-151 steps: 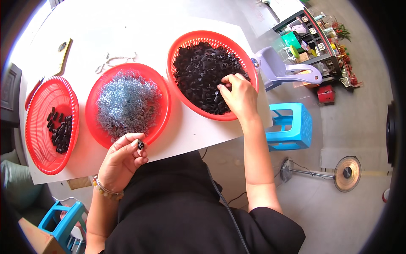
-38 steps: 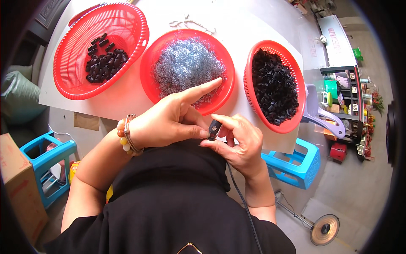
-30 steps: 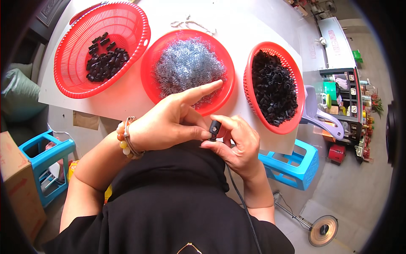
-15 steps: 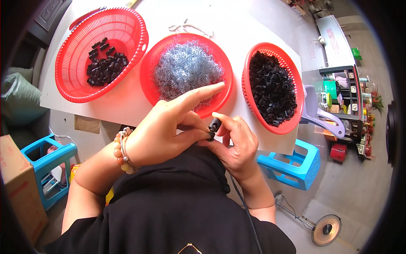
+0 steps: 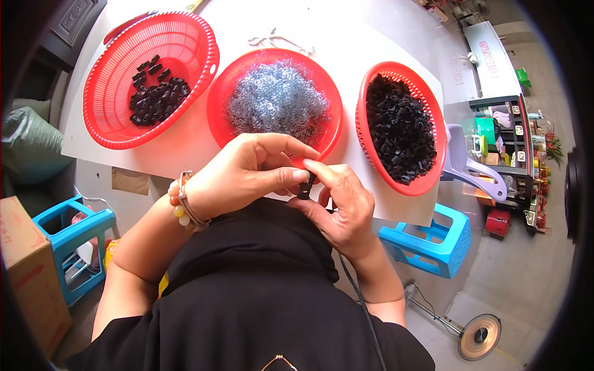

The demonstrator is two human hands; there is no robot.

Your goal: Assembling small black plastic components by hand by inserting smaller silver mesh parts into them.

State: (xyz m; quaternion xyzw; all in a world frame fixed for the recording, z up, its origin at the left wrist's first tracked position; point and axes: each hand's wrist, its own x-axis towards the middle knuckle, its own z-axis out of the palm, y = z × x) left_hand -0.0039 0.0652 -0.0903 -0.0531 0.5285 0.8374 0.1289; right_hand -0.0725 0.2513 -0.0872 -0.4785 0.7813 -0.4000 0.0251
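1. Head view, centre of the frame: the left hand (image 5: pixel 244 176) and the right hand (image 5: pixel 343 207) meet just below the table edge, above a black garment that fills the lower middle.
2. Between them sits a small black part (image 5: pixel 304 187). The left thumb and forefinger are pinched on it from the left, and the right thumb and fingers close on it from the right and below, so both hands grip it together.
3. The left wrist wears a beaded bracelet (image 5: pixel 179 207).
4. Upper centre: a red basket (image 5: pixel 219 111) holds a heap of small silvery springs (image 5: pixel 276 102), just above the hands.
5. Upper right: a second red basket (image 5: pixel 433 167) is piled with black parts (image 5: pixel 399 136).
6. Upper left: a third red basket (image 5: pixel 111 133) holds a few black pieces (image 5: pixel 151 99).
7. All three stand on a white table (image 5: pixel 359 37).
8. Right of centre: a blue stool (image 5: pixel 427 244). Lower left: another blue stool (image 5: pixel 74 247) beside a cardboard box (image 5: pixel 28 272).
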